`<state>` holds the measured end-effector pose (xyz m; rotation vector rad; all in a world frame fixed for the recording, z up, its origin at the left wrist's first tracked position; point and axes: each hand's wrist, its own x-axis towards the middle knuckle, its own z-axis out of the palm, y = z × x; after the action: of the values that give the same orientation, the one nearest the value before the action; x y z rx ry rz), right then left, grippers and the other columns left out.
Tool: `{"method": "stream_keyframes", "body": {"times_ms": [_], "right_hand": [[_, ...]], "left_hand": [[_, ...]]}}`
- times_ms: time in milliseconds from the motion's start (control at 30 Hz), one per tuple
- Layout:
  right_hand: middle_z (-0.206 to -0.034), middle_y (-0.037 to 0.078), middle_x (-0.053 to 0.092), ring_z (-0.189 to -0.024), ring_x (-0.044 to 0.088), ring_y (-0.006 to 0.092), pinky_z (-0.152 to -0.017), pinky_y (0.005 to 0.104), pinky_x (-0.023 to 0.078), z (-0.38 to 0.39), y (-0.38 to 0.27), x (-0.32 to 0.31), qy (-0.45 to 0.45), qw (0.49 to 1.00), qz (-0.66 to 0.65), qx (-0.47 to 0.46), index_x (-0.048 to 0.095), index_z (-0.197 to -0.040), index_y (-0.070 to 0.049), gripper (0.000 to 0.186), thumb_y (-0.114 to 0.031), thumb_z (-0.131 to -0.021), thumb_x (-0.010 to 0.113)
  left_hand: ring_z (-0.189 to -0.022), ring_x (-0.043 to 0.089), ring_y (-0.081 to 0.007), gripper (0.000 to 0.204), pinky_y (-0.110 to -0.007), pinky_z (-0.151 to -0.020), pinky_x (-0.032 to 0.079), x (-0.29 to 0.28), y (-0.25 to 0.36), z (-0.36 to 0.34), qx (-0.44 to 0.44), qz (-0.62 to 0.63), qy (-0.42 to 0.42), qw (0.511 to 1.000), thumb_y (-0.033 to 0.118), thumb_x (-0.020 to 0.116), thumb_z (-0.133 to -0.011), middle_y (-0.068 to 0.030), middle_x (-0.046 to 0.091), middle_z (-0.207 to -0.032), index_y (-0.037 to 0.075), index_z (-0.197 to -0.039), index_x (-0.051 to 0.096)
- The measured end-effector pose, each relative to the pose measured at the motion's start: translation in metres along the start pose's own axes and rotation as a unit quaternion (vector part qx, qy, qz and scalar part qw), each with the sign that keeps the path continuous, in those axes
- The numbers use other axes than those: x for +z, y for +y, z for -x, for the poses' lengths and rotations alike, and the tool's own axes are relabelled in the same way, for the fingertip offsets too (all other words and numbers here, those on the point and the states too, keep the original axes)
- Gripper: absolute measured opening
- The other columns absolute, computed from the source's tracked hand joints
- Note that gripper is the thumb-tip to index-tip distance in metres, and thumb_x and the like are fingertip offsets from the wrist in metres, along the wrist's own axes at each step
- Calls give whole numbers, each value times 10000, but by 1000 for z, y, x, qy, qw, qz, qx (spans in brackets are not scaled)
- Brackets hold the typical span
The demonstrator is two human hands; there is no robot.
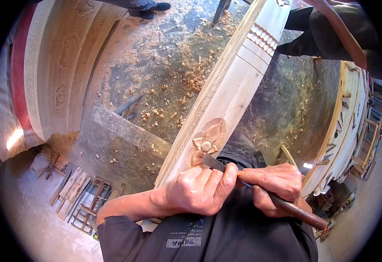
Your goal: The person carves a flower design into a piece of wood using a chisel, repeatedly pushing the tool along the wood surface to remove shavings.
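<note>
A long pale timber beam (239, 87) runs diagonally up the middle, with cut grooves and a notched band at its far part and a carved flower (206, 144) near me. A chisel (299, 214) with a dark wooden handle has its flat metal blade on the carving's lower petal. My left hand (199, 190) is closed on the blade end, resting at the beam's near part. My right hand (276, 187) is wrapped round the chisel farther back, just right of my left one, with the handle sticking out below it. The cutting edge is too small to make out.
Carved curved panels (60, 70) stand at left, above tools (86, 201) on the floor. At right lies a long board (331, 131) with many tools. Wood shavings (191, 78) litter the ground. Another person (331, 30) is at upper right; someone's shoes (146, 11) show at the top.
</note>
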<state>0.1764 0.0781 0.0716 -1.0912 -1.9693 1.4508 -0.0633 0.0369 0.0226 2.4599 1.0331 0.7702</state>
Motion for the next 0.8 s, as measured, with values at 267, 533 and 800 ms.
{"method": "stream_keyframes", "body": {"times_ms": [267,533,800], "right_hand": [[-929,215,811,-761,825,337,-710,411,670,1,10,-2,-31,998,-48,-1,759,-1182,100,356,28,-880,584],[-971,225,818,-851,844,346,-776,409,680,1,30,-2,-38,993,-108,-5,783,-1188,78,383,70,-826,656],[-1037,227,809,-920,836,380,-829,431,673,20,61,14,-30,992,-120,-35,762,-1216,72,376,23,-860,655]], "left_hand": [[-527,534,-95,375,-273,-467,405,0,1,-1,-4,-18,-14,1000,55,724,-860,-17,542,-677,-159,-1168,704],[-528,541,-95,378,-273,-458,412,-1,2,-2,10,-59,-45,997,45,736,-865,-18,548,-680,-158,-1183,712],[-530,516,-90,353,-268,-476,402,2,3,-3,23,-103,-59,993,64,734,-843,5,504,-664,-135,-1134,732]]}}
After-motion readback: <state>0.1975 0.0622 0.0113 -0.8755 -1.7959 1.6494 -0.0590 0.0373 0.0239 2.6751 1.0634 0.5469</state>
